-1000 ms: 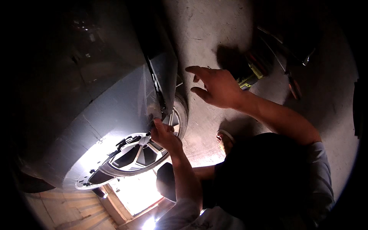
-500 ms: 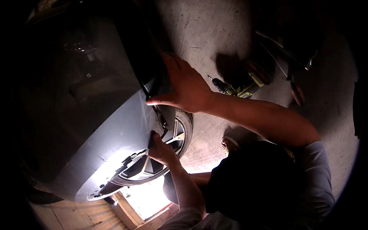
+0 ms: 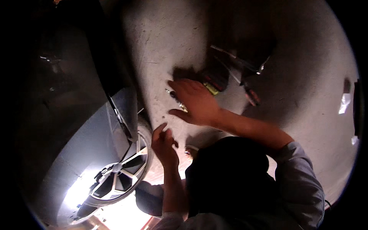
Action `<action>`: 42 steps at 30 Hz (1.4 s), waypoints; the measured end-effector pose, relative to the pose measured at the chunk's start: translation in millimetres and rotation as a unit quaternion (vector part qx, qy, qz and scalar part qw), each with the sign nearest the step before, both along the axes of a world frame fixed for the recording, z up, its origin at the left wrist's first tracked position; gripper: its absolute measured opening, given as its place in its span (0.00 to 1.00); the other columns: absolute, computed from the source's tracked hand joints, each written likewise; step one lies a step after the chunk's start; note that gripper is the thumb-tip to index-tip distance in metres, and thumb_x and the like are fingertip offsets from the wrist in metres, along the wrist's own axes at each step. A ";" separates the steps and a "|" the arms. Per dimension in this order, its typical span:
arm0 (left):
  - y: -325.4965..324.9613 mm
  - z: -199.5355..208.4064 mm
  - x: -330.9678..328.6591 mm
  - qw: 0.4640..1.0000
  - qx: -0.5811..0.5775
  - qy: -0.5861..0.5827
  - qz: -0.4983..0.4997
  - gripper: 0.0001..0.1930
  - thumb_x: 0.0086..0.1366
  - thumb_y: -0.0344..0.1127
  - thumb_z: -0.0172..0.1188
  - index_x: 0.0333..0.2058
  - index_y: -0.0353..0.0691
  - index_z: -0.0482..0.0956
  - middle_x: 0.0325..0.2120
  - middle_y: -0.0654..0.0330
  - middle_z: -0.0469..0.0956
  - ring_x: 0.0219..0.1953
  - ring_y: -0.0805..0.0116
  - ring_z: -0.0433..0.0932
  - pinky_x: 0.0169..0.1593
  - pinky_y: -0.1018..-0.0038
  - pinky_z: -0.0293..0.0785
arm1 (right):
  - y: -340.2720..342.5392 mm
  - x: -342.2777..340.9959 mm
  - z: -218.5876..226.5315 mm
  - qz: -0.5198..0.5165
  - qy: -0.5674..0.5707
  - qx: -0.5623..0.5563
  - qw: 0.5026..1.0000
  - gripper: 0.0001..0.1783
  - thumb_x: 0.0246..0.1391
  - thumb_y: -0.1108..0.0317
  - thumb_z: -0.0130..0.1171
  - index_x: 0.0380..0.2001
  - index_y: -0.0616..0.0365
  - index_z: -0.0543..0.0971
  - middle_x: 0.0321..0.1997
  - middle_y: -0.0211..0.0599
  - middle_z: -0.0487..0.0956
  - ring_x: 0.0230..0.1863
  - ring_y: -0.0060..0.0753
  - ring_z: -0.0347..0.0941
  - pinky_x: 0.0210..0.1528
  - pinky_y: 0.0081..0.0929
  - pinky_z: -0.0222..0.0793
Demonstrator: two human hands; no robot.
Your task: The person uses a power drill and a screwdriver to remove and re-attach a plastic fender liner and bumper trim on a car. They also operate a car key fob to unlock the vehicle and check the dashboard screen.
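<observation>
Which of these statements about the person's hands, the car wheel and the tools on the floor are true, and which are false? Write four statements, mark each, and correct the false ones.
1. The right hand is spread open over the concrete floor, close to a screwdriver. True.
2. The left hand grips a spoke of the wheel. False: it is raised beside the tyre, apart from the spokes, with nothing seen in it.
3. Several hand tools lie on the floor beyond the right hand. True.
4. The wheel has been taken off and lies flat on the floor. False: it stands mounted under the grey car body.
</observation>
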State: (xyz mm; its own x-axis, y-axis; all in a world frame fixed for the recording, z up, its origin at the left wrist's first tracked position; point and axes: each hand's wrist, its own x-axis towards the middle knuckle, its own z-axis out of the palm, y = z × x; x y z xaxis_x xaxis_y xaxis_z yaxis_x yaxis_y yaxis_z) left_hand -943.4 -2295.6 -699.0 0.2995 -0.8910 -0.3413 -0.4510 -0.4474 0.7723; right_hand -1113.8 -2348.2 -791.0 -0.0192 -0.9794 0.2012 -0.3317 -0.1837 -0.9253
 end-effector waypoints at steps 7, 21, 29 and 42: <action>-27.9 -100.7 -42.3 0.966 0.064 0.208 -0.139 0.10 0.70 0.24 0.51 0.49 0.32 0.74 0.38 0.55 0.79 0.36 0.66 0.82 0.39 0.73 0.80 | 124.5 -89.3 -56.6 -0.091 0.302 0.187 0.930 0.33 0.53 0.55 0.68 0.58 0.57 0.71 0.51 0.48 0.74 0.57 0.54 0.70 0.58 0.51 0.68; -21.6 -180.2 -147.9 0.855 -0.004 -0.094 -0.510 0.14 0.71 0.45 0.55 0.44 0.40 0.75 0.35 0.42 0.82 0.42 0.41 0.81 0.45 0.52 0.78 | 163.1 -236.7 -1.3 -0.203 0.229 0.233 0.923 0.20 0.57 0.67 0.63 0.53 0.52 0.77 0.41 0.47 0.79 0.41 0.48 0.77 0.44 0.42 0.74; -21.4 -185.2 -176.9 0.887 -0.032 -0.129 -0.442 0.17 0.69 0.44 0.58 0.52 0.43 0.72 0.37 0.47 0.83 0.40 0.42 0.83 0.41 0.52 0.80 | 68.8 -360.3 111.1 -0.003 0.607 0.294 0.738 0.09 0.54 0.70 0.62 0.40 0.55 0.79 0.39 0.44 0.80 0.43 0.48 0.78 0.47 0.45 0.76; -78.5 -32.8 -54.0 0.803 -0.155 0.414 0.401 0.17 0.69 0.45 0.56 0.49 0.40 0.75 0.42 0.58 0.79 0.45 0.62 0.78 0.46 0.65 0.76 | 44.6 -384.1 111.8 0.223 0.613 0.384 0.653 0.18 0.56 0.67 0.56 0.50 0.55 0.74 0.43 0.49 0.80 0.42 0.53 0.79 0.47 0.48 0.76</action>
State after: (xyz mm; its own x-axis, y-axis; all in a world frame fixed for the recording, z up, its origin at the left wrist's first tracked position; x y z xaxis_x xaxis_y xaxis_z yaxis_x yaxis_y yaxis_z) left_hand -997.4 -2374.1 -731.7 0.6041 -0.6061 -0.5174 0.6100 -0.0661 0.7896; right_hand -1497.9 -2303.6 -679.2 0.0170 -0.6525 -0.7576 -0.9820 -0.1533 0.1101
